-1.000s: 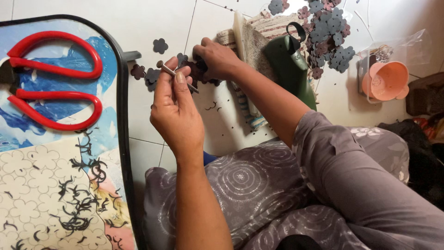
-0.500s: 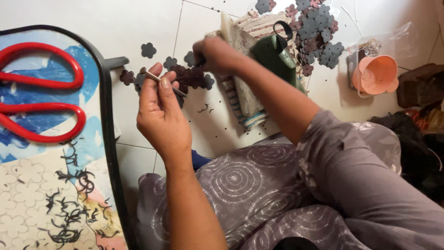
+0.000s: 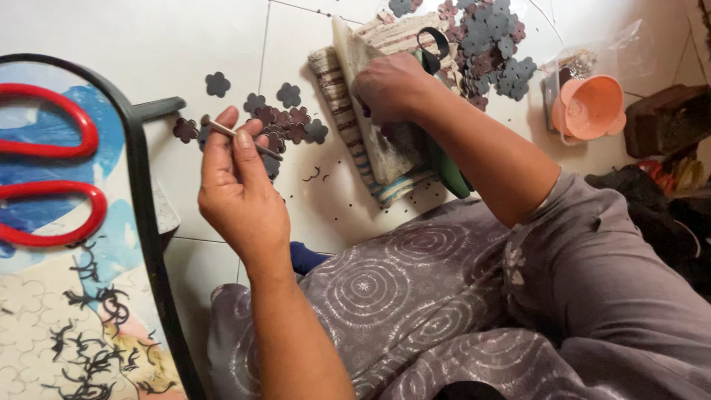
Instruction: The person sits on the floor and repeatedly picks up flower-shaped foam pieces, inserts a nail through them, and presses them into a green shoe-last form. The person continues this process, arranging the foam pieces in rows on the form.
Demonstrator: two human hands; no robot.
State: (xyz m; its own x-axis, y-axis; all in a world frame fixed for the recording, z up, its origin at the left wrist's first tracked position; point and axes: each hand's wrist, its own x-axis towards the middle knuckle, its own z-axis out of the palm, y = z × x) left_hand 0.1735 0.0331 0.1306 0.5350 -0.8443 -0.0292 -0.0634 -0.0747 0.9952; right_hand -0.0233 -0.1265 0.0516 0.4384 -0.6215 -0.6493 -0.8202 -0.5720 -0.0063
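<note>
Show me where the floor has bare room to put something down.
Bare white tile lies beyond the tray, left of the flower cutouts. Around the woven mat and the orange cup it is crowded.

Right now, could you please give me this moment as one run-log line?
left hand: holds thin stick | right hand: on woven mat | flower cutouts: on floor tile
</note>
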